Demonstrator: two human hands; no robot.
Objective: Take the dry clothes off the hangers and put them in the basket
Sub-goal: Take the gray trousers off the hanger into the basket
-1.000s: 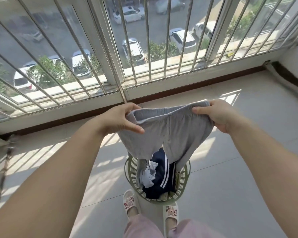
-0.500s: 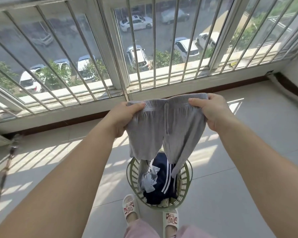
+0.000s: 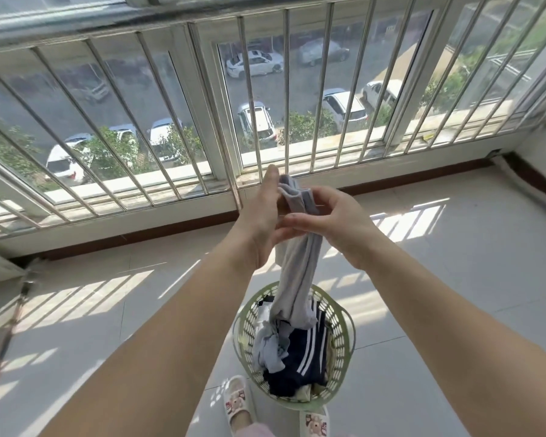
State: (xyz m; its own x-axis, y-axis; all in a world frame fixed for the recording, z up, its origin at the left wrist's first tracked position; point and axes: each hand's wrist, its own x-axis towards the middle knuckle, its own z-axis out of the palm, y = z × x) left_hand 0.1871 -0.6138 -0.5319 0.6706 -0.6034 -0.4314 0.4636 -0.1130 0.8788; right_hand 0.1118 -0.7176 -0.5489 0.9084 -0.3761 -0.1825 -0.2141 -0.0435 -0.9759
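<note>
Sunlit floor tiles (image 3: 454, 279) run out from under a barred window (image 3: 202, 121) on this balcony, and I stand over them with grey shorts (image 3: 297, 269) folded in half lengthwise at the waistband. My left hand (image 3: 262, 216) lies nearly flat against the fold with its fingers straight up, pressing the cloth, while my right hand (image 3: 334, 222) curls round the doubled waistband from the other side and pinches it. The legs hang straight down, and their hems just reach the pile in the green basket (image 3: 344, 316), which stands on the floor right in front of my slippers (image 3: 238, 402). A dark striped garment (image 3: 309, 351) and a pale blue one (image 3: 270, 345) already fill most of it. As I judge it, the risk is in the drop: the pile sits high, so if I let go while the waistband is out toward the window, the shorts may drape over the rim or slide onto the tiles. The fold could also slip, since only my right hand truly grips it. Bare floor lies open on both sides of the basket, the window sill is well ahead, and a wall closes off the far right corner.
</note>
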